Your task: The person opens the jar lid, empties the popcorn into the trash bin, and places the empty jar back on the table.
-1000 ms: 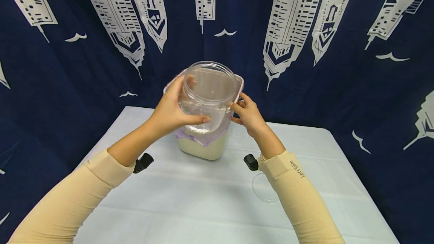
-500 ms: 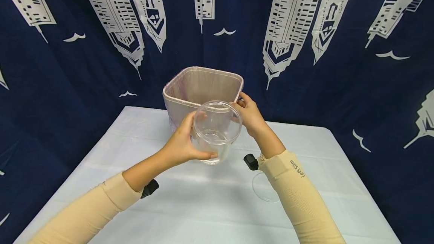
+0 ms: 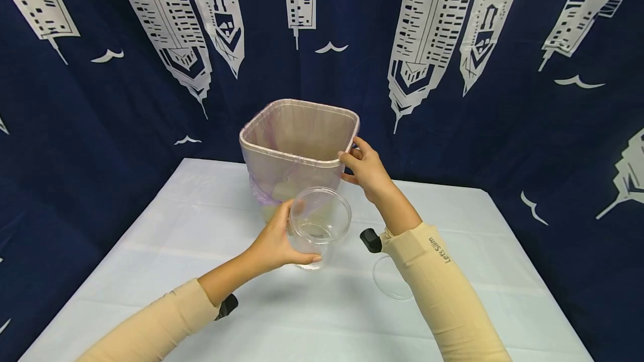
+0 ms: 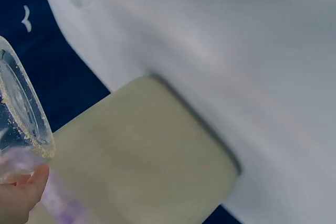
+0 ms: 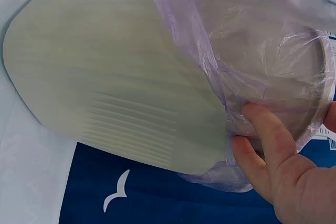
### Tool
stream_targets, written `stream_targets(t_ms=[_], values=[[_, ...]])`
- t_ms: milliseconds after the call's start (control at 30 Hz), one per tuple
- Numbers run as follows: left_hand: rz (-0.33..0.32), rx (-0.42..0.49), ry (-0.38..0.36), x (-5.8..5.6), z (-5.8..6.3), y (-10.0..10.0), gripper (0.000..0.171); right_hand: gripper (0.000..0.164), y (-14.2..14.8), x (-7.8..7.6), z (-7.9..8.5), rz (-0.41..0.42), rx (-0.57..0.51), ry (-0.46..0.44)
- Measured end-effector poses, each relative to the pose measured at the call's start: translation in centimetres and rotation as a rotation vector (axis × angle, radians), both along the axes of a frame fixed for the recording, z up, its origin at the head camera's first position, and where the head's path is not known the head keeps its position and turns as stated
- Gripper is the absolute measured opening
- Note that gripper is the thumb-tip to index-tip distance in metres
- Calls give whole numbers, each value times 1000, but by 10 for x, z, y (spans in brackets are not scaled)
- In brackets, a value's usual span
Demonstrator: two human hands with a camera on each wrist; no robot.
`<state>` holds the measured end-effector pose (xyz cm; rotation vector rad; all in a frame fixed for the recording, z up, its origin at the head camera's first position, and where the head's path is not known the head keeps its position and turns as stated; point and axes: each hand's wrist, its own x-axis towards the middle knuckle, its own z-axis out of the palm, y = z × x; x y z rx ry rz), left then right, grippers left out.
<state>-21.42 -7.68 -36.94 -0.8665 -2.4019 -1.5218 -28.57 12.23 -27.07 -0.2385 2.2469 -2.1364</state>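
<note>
My left hand [image 3: 276, 239] grips a clear plastic jar [image 3: 320, 219] by its side, thumb across the near side. The jar is upright, mouth up, just in front of a trash bin [image 3: 299, 183]. In the left wrist view the jar [image 4: 23, 108] shows pale crumbs along its lower edge. My right hand [image 3: 367, 166] holds the bin's right rim, thumb over the edge and fingers outside. The bin is pale, with a thin purple bag [image 5: 205, 61] folded over its rim. In the right wrist view, fingers [image 5: 270, 132] press on that bag.
A clear round lid [image 3: 392, 278] lies flat on the white-covered table [image 3: 282, 317], beside my right forearm. Behind the table hangs a dark blue cloth [image 3: 352, 88] with white building prints.
My left hand has brought the jar down and toward me, from over the bin's mouth to in front of the bin. My right hand stays on the rim.
</note>
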Motion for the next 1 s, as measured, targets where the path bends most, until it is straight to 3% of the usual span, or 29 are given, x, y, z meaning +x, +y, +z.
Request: stream_targets(t_ms=[233, 400, 700, 1000], values=[[35, -18, -107, -1, -32, 0, 102, 59, 0, 0, 0, 4, 1, 3], [16, -29, -158, -1, -50, 2, 103, 60, 0, 0, 0, 8, 2, 1], [-54, -89, -242, 2, -71, 5, 109, 60, 1, 0, 0, 10, -3, 2], [-128, -129, -270, 2, -85, 6, 106, 60, 1, -1, -1, 5, -2, 0]])
